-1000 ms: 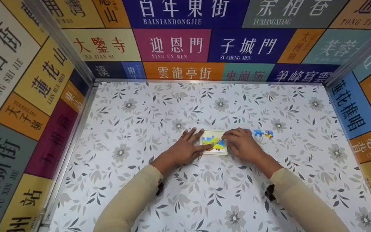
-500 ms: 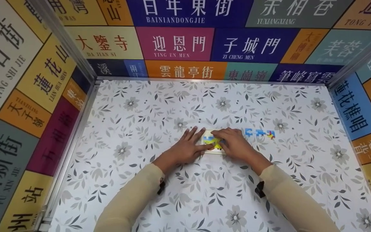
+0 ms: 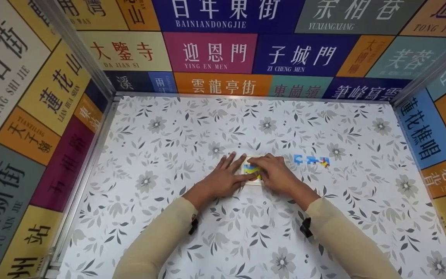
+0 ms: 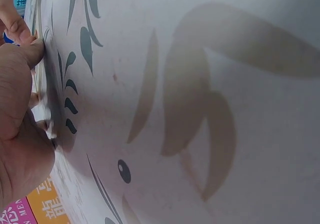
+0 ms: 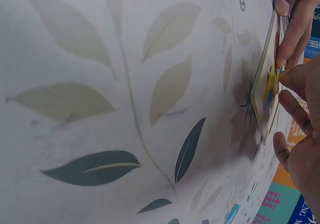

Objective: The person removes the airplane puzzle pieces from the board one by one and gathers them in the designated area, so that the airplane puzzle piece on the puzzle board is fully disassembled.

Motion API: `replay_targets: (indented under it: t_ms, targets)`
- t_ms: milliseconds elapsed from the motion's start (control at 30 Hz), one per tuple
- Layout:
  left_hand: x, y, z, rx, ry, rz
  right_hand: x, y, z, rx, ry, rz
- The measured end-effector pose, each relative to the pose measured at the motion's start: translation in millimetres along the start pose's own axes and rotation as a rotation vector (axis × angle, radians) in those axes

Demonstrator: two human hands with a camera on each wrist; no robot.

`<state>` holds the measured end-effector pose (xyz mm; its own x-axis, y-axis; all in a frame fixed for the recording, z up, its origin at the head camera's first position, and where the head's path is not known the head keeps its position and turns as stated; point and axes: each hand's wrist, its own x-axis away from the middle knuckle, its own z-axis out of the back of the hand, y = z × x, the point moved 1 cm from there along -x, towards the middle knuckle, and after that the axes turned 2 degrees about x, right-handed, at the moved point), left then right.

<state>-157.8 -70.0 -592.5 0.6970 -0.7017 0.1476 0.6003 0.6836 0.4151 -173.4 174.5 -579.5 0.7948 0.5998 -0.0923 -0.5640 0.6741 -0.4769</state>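
Observation:
A small jigsaw puzzle in a pale, thin-edged tray (image 3: 249,183) lies on the table, its picture yellow and blue. My left hand (image 3: 223,179) rests at the tray's left side, fingers spread and straight, thumb reaching over the picture. Bent fingers of my right hand (image 3: 279,172) cover the tray's right half and touch the puzzle. In the right wrist view, a right fingertip meets a yellow part of the puzzle (image 5: 273,78); whether a piece is pinched there is hidden. The left wrist view shows the left hand (image 4: 20,119) with its thumb at the tray edge.
Several loose blue jigsaw pieces (image 3: 312,160) lie in a row right of the tray; the rightmost piece (image 3: 325,162) has red and yellow on it. A floral cloth (image 3: 207,240) covers the table. Panels with printed signs (image 3: 215,52) stand along the back and both sides.
My right hand has moved left from the tray's right edge to over the puzzle, uncovering the nearest loose blue piece. The left hand has stayed in place.

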Motion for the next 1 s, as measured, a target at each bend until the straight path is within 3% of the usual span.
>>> replay_targets:
  t_ms: [1000]
  targets:
    - [0.4,0.2,-0.6,0.036,0.01,-0.001,-8.3,-1.6,0.0,-0.083,0.007,0.075]
